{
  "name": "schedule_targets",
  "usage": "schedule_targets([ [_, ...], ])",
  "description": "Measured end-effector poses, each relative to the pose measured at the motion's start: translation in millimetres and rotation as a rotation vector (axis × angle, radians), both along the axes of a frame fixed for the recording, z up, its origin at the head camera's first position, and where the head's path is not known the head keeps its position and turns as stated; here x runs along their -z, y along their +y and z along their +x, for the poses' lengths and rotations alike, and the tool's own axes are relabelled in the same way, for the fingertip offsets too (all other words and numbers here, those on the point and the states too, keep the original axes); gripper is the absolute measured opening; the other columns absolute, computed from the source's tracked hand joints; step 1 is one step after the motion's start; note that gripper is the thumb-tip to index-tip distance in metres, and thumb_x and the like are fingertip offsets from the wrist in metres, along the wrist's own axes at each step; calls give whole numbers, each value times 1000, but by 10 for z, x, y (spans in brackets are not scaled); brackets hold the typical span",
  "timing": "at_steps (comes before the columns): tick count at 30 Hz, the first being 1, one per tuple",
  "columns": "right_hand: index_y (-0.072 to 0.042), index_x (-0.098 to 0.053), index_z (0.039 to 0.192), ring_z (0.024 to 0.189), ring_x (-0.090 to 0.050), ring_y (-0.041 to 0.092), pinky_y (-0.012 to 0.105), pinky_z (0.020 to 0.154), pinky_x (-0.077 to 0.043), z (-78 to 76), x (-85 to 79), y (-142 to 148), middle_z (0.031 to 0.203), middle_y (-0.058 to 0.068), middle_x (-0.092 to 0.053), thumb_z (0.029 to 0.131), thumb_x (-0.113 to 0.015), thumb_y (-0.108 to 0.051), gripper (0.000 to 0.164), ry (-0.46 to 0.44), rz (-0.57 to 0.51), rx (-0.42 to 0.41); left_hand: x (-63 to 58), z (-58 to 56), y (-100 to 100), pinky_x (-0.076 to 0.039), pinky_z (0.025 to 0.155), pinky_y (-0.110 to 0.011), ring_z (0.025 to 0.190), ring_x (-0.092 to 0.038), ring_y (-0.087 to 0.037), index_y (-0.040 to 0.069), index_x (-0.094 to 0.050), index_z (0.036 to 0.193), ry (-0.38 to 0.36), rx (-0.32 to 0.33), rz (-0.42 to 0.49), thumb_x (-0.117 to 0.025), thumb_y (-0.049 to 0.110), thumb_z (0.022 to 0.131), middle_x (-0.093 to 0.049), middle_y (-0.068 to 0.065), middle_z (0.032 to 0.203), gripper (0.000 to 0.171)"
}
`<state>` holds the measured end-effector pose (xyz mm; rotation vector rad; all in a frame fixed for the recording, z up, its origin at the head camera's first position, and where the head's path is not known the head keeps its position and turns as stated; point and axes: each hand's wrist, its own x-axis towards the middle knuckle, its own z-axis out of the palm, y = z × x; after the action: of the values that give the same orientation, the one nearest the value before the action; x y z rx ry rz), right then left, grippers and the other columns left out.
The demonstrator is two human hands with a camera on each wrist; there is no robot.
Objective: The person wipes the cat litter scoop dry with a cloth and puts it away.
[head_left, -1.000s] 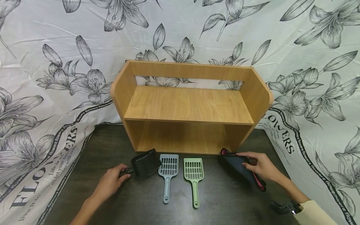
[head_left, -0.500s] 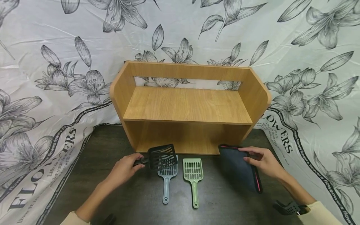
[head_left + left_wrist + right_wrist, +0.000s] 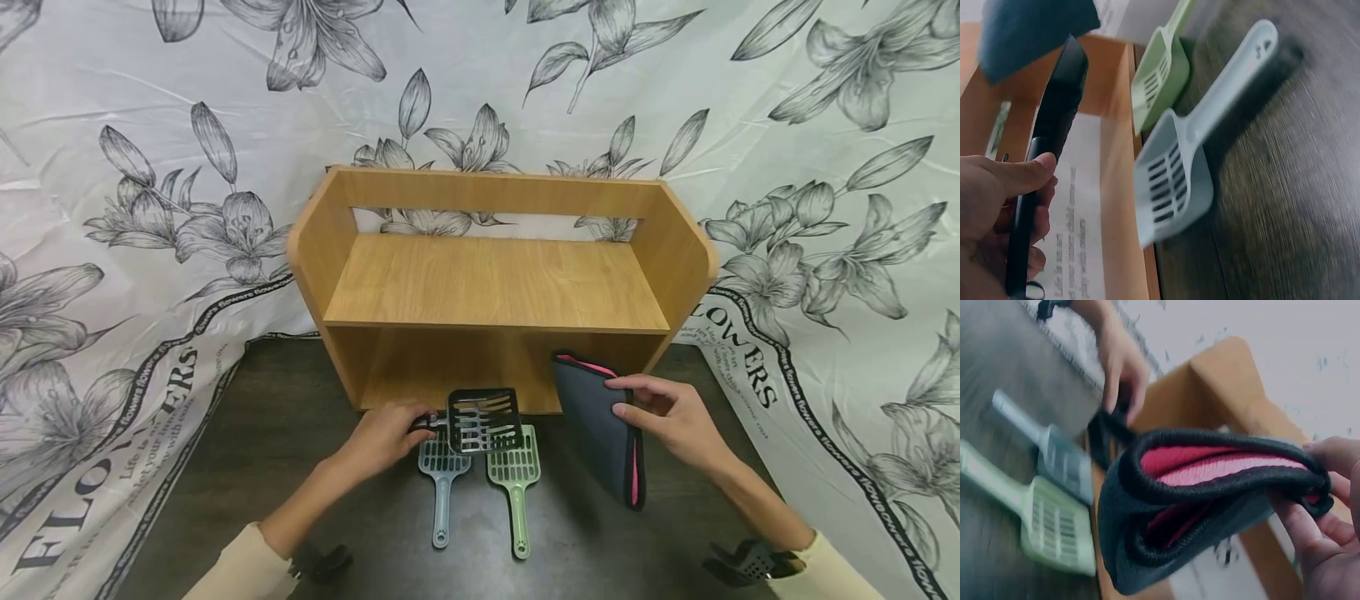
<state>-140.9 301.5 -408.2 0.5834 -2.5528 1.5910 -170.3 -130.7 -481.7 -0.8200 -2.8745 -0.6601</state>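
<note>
My left hand (image 3: pixel 381 437) grips the handle of a black slotted litter scoop (image 3: pixel 484 427). In the head view the scoop is held above the heads of two others, partly covering them. One is a pale blue litter scoop (image 3: pixel 442 500), the other a light green litter scoop (image 3: pixel 518 504); both lie on the table with handles toward me. My right hand (image 3: pixel 678 417) pinches the edge of a folded dark grey fabric piece (image 3: pixel 596 429) with black edging. Its pink inner side (image 3: pixel 1235 472) shows between the folds in the right wrist view. The fabric piece hangs in front of the shelf's lower right.
A two-level wooden shelf (image 3: pixel 495 283) stands at the back of the dark table (image 3: pixel 285 467). White flower-printed sheeting (image 3: pixel 225 225) hangs behind it and along both sides. The scoops on the table lie close to the shelf's front edge.
My left hand has carried the black scoop rightward, over the blue and green scoops, and its slots have come into view. My right hand has moved the fabric piece left and turned it more upright.
</note>
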Motion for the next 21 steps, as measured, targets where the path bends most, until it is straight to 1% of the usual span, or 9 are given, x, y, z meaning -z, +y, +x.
schedule_targets([
  [4,-10,-77,123,63,-41,11,28,56,-39,32,-83,-254,86,-3,-61,93,-79,-1,31,20,-60,-19,-17,7,148,-59,74,-41,95,-75,-22,9,-78,115,7,38,4,-85,21,91,-77,-3,111,28],
  [6,-9,-76,124,60,-36,13,30,53,-34,31,-86,-379,77,1,-48,92,-80,0,33,40,-86,-25,-25,11,210,-59,77,-42,96,-75,-23,8,-78,116,14,53,5,-85,21,91,-77,-4,112,29],
  [7,-8,-76,126,59,-33,15,31,52,-31,27,-79,-440,74,4,-41,92,-80,1,35,48,-99,-36,-26,12,236,-59,77,-43,96,-75,-23,8,-78,116,15,61,6,-84,21,91,-77,-4,112,29],
  [11,-6,-72,133,56,-31,11,30,48,-29,3,0,-669,74,11,-38,90,-80,3,44,45,-136,-92,-36,20,335,-60,76,-43,95,-76,-24,8,-77,117,15,84,1,-83,22,92,-77,-5,113,29],
  [13,-6,-70,136,63,-44,5,24,52,-37,-8,55,-779,83,11,-54,90,-81,2,48,18,-152,-125,-37,23,375,-60,74,-43,95,-76,-24,8,-77,118,10,87,-2,-83,23,93,-77,-5,114,29],
  [15,-7,-69,137,79,-56,2,18,61,-46,-20,127,-883,103,11,-67,90,-82,0,49,-15,-156,-146,-40,28,410,-60,73,-43,95,-75,-24,9,-77,118,11,87,-7,-83,24,93,-77,-5,113,29],
  [18,-6,-67,140,105,-68,9,23,82,-58,-38,251,-1028,138,14,-65,91,-83,-4,51,-85,-170,-174,-48,34,451,-59,71,-40,93,-75,-22,10,-77,116,13,90,0,-82,25,94,-77,-4,110,27],
  [19,-6,-66,141,110,-69,13,26,86,-59,-48,296,-1068,139,15,-63,91,-83,-5,52,-103,-161,-178,-56,36,463,-58,69,-38,91,-74,-20,10,-76,116,15,92,7,-82,24,94,-77,-3,109,27],
  [21,-4,-65,141,110,-73,21,31,84,-61,-64,371,-1136,137,17,-63,91,-84,-5,54,-126,-136,-179,-72,40,485,-56,67,-35,88,-73,-18,9,-76,115,18,98,24,-82,22,94,-76,-3,107,25],
])
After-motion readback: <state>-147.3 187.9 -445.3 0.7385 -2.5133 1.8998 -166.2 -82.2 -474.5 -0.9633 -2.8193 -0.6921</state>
